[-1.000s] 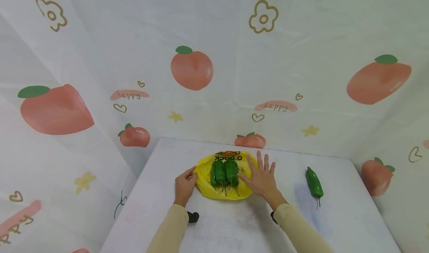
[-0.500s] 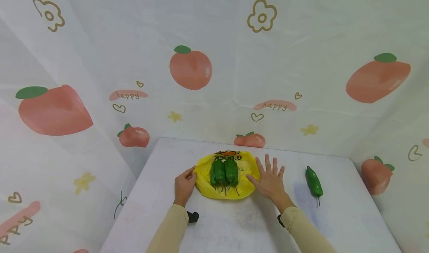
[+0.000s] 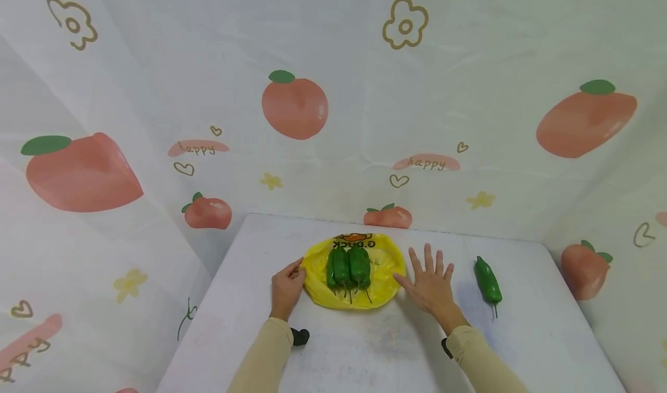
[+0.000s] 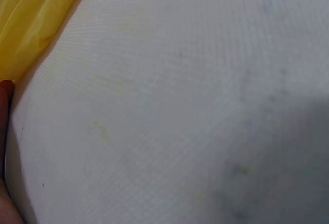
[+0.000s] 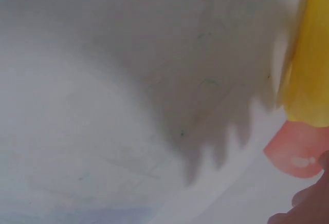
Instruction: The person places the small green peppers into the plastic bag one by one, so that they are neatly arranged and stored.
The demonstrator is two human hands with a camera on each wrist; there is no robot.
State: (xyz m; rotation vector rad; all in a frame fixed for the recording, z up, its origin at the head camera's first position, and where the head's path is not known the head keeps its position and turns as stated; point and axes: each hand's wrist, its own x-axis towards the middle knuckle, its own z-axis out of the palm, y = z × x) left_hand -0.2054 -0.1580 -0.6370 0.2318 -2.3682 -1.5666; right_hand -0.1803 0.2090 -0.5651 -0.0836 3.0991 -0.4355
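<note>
A yellow plastic bag [image 3: 385,283] with black lettering and a duck print lies open on the table. Several green peppers [image 3: 342,267] are grouped on it, stems toward me. My left hand [image 3: 286,289] pinches the bag's left edge between thumb and fingers; in the left wrist view the fingertip [image 4: 6,86] meets the yellow plastic [image 4: 31,23]. Just right of the bag, my right hand [image 3: 432,286] is spread with straight fingers and holds nothing. The right wrist view shows its fingers [image 5: 308,203] at the lower right corner and the bag [image 5: 311,64] above them.
One more green pepper [image 3: 487,280] lies on the white table [image 3: 542,323] to the right of my right hand. A white cloth printed with fruit [image 3: 294,109] stands behind and at both sides of the table.
My right hand has moved right, off the bag's right side, with fingers still spread. My left hand stays at the left edge. The peppers stay in place.
</note>
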